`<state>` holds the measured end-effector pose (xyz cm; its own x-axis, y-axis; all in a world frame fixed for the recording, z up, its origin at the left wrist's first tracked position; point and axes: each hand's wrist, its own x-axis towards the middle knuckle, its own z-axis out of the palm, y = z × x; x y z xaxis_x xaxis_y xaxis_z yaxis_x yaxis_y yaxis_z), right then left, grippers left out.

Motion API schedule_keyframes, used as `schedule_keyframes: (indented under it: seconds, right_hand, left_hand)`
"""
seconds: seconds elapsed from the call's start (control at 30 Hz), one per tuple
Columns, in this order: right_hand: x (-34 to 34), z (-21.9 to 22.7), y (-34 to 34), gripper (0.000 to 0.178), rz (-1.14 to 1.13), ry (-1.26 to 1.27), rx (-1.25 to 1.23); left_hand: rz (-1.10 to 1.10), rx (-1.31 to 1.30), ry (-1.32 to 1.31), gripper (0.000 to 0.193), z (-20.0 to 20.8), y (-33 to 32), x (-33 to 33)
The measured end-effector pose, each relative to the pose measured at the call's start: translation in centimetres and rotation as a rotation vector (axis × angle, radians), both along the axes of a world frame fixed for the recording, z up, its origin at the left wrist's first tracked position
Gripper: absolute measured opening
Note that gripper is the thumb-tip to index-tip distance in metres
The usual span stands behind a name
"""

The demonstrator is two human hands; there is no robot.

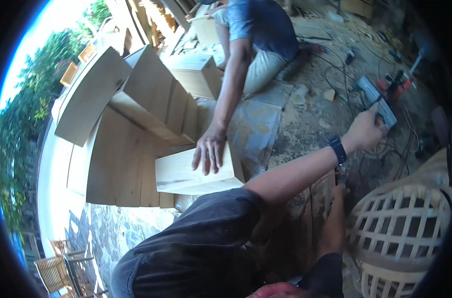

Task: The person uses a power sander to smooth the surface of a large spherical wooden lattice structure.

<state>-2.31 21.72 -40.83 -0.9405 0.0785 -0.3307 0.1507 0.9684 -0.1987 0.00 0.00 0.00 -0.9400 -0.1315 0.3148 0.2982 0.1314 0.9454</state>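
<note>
Just beyond the left hand (366, 130) lies a flat grey power tool (376, 97) on the dusty floor (315, 116); the hand's fingers are curled over the tool's near end and touch it, with a dark wristwatch (338, 149) on the wrist behind; the left forearm crosses the view from a dark sleeve low down; under that forearm the right hand (341, 183) rests at the far edge of a worn wooden plank (313, 208), mostly hidden, so whether it is closed or spread cannot be told; just past the grey tool, further from the left hand, sits a red tool (398, 83), with dark cables (335, 74) trailing across the floor; beside the right forearm stands a white lattice plastic chair (399, 223); well to the left of both hands a co-worker's hand (210, 154) lies spread flat on a pale wooden block (186, 176); beyond that block lean several wide boards (136, 114).
</note>
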Motion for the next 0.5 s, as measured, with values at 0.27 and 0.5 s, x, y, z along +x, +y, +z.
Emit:
schedule_keyframes:
  seconds: [0.27,0.5]
  right_hand:
    - [-2.5,1.9,-0.1,0.035,-0.081,-0.003,0.053]
    - [-0.9,3.4,-2.5,0.041,-0.075,0.064,0.022]
  left_hand:
    - [0.131,-0.329,-0.129,0.073,-10.1,1.0,-4.8]
    - [0.177,-0.471,-0.05,0.072,-10.2,0.9,-4.6]
